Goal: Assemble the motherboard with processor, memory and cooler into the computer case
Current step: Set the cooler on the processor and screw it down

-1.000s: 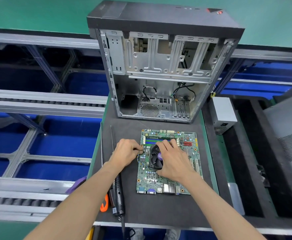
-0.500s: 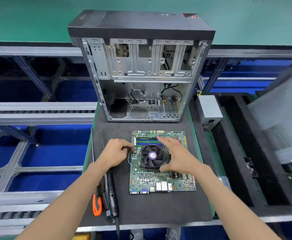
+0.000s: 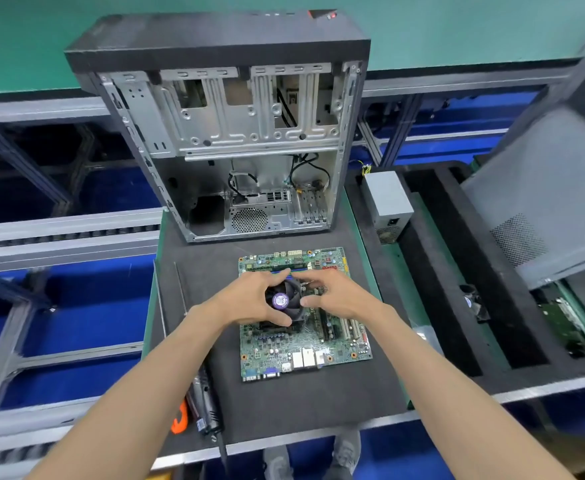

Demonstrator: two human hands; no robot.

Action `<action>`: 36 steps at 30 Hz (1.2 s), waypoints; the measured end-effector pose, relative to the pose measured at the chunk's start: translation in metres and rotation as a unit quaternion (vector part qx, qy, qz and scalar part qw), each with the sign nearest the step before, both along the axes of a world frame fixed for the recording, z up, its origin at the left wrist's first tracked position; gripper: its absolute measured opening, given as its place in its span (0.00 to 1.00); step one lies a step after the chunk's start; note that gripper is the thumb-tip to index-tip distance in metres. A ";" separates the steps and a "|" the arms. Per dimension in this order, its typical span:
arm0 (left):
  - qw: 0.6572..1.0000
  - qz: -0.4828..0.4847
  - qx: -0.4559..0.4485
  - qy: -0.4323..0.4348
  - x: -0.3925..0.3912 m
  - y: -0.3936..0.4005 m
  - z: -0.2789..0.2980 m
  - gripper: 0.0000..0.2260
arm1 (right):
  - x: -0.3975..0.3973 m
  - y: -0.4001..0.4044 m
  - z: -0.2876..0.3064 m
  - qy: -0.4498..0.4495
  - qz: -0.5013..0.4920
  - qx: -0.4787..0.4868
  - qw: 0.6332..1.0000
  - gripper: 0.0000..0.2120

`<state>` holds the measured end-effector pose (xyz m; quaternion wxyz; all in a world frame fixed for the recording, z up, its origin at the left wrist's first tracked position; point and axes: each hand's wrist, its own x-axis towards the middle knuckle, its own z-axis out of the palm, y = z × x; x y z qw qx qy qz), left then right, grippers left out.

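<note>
A: On the black mat of the bench, the motherboard lies flat, just in front of the open computer case

B: And both hands are on the cooler at the middle of the board: the left hand curls round its left side, thumb below, fingers over the top edge

A: The right hand grips the right side, thumb pressed against the fan frame

B: Off to the left, a screwdriver lies on the mat beside an orange tool; a grey power supply sits right of the case
</note>
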<state>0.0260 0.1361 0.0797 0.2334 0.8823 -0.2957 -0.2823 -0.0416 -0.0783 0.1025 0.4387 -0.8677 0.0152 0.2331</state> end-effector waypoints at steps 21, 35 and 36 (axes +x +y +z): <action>0.999 0.012 -0.007 0.051 0.001 -0.002 0.003 0.49 | -0.002 0.011 -0.001 0.060 -0.078 0.047 0.994 0.24; 0.996 0.020 0.064 -0.063 -0.021 -0.004 0.011 0.48 | -0.018 0.020 -0.004 -0.014 -0.150 0.011 0.988 0.30; 0.994 0.042 0.059 -0.079 -0.026 -0.002 0.014 0.48 | -0.018 0.021 -0.004 -0.035 -0.140 -0.017 0.989 0.30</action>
